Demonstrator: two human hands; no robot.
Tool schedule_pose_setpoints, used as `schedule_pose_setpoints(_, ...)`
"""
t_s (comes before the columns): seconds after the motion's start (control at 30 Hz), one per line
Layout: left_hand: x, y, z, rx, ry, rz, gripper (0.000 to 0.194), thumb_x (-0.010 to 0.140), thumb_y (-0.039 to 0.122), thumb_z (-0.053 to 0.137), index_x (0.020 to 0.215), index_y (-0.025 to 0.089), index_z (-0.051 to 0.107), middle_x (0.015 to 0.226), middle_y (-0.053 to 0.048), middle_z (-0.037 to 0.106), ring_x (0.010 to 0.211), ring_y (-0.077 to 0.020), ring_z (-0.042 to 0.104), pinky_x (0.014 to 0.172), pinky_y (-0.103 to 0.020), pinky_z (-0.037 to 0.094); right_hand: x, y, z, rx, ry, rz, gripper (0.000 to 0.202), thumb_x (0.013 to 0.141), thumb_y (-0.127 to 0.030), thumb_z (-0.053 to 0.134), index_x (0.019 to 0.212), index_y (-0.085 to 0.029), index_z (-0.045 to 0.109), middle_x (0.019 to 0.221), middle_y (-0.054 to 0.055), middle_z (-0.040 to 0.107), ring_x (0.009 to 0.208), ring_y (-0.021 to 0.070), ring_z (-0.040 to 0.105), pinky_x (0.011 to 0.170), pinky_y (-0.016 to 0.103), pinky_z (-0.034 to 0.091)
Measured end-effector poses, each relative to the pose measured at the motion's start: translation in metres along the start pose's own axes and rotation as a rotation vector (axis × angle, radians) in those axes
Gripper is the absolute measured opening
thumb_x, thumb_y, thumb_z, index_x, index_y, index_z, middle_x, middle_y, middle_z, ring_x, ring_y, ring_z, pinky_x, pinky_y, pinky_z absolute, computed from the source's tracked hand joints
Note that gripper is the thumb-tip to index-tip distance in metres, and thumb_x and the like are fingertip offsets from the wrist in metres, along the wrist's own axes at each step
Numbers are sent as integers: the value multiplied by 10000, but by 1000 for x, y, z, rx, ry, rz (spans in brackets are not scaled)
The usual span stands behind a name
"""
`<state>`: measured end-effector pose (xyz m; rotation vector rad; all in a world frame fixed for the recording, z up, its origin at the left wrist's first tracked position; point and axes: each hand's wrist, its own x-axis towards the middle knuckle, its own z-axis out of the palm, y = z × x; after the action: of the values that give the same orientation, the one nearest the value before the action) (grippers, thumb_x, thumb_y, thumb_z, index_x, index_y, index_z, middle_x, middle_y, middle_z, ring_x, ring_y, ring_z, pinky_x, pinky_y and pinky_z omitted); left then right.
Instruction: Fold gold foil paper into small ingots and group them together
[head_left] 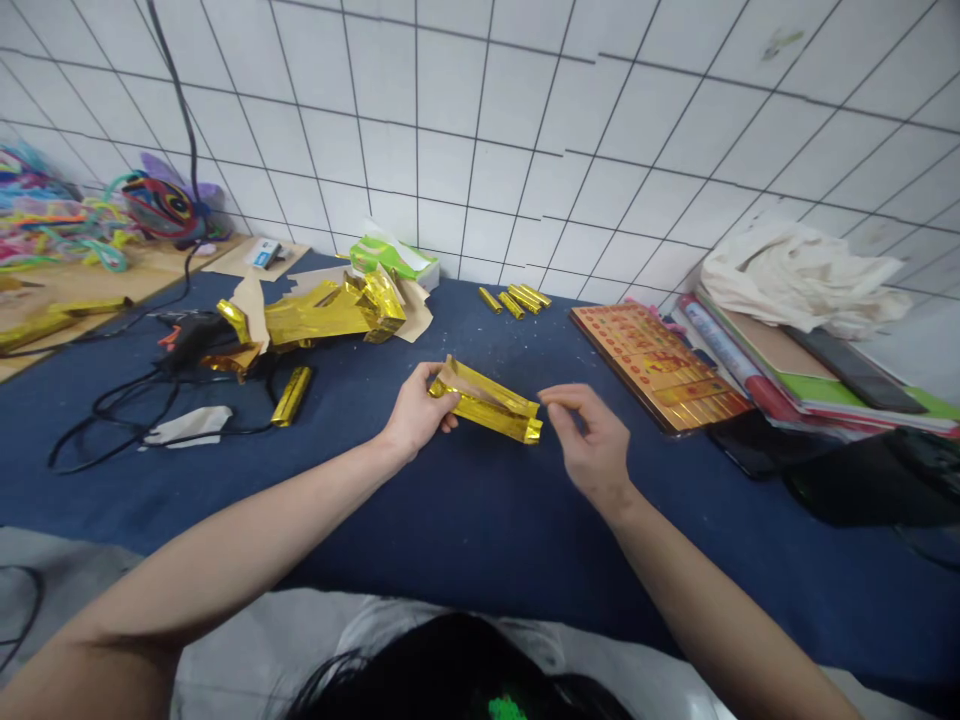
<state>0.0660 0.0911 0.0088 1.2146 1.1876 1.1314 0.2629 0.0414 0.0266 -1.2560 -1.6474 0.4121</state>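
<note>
A strip of gold foil paper (491, 400), partly folded lengthwise with its tan inner side showing, is tilted above the blue cloth. My left hand (421, 408) pinches its left end between thumb and fingers. Just off the strip's right end is my right hand (589, 435), thumb and fingertips brought close together; whether anything tiny sits between them cannot be made out. Several small gold rolls (517, 300) lie beyond, near the wall. Left of my left hand rests a single thicker gold roll (292, 396).
Crumpled gold foil (322, 312) lies before a green tissue pack (394, 258). A black glue gun (196, 335) with a looping cord sits at left. On the right are a red-gold decorated pack (660, 365), a stack of books (810, 365) and a black phone (750, 445).
</note>
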Motion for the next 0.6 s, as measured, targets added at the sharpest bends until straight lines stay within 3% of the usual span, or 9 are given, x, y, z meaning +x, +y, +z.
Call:
schedule_pose_setpoints(0.13,-2,-2,0,153,-116,-23,392,712,141,549,1088,131,441,581,47,535,364,-60,489,354,-156,384,-12,-14,13,-43,-488,-171,287,887,-312,383,1029,-230,619,1065,66,652,1040,202,572,960,411,402)
schedule_pose_setpoints(0.23,-5,0,-1,348,-201,7,518,690,126,553,1191,157,428,628,45,542,367,-49,476,367,-155,370,-12,-8,24,-194,-651,-164,400,896,-377,357,1215,-200,519,1264,92,542,1196,220,465,1015,457,336)
schedule_pose_setpoints(0.4,-7,9,-4,666,-279,58,610,695,104,509,1292,144,387,596,42,534,416,-86,499,448,-192,399,-5,5,28,-626,-676,-214,481,916,-403,278,1301,-154,422,1396,116,385,1317,251,280,1048,571,162)
schedule_pose_setpoints(0.6,-4,9,-12,973,-387,171,469,716,154,526,1184,182,549,896,-80,663,802,-216,624,687,-274,442,11,22,10,-880,-630,-109,619,885,-552,189,1260,-163,490,1411,128,358,1324,338,218,1008,646,87)
